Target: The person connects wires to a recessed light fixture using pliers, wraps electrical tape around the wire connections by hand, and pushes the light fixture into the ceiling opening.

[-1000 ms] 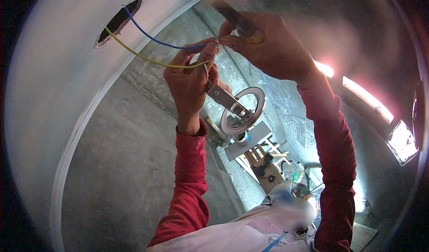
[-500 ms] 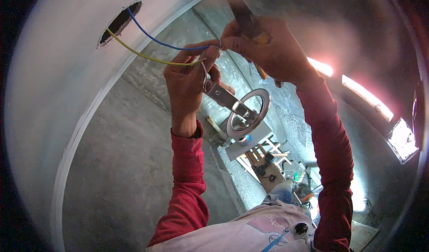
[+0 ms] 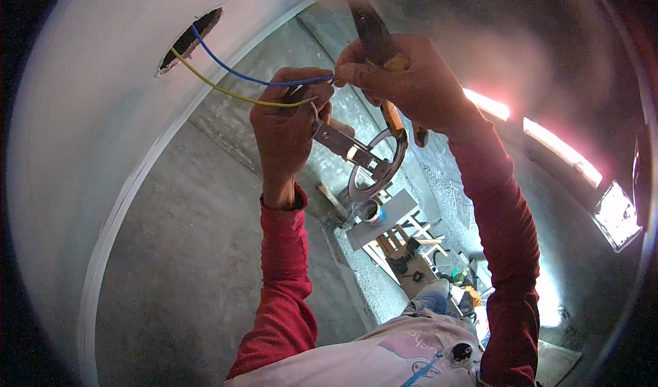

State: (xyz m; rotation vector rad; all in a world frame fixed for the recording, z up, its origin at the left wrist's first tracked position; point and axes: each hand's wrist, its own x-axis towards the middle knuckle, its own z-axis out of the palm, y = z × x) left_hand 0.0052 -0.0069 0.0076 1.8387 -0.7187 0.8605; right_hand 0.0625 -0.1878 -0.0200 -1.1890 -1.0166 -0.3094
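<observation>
A blue wire (image 3: 233,71) and a yellow-green wire (image 3: 223,91) come out of an oval hole (image 3: 190,41) in the white panel. My left hand (image 3: 282,130) is closed, pinching the blue wire near its end; the yellow-green wire runs across its fingers to a thin white wire. From there hangs a light fixture with a flat metal bracket (image 3: 334,140) and a round ring (image 3: 399,159). My right hand (image 3: 428,78) grips pliers (image 3: 375,34) with orange handles, dark jaws pointing up, while its thumb and forefinger pinch at the blue wire's tip.
The white panel (image 3: 103,99) with its curved edge fills the left. Below stand a grey board (image 3: 384,222) with a bucket (image 3: 371,213) on it, and wooden pieces (image 3: 392,239) among clutter. Bright light strips (image 3: 562,150) show at right.
The light fixture has turned, so its ring looks narrower and now passes behind a plier handle. My right hand has shifted slightly left and the plier handles hang lower.
</observation>
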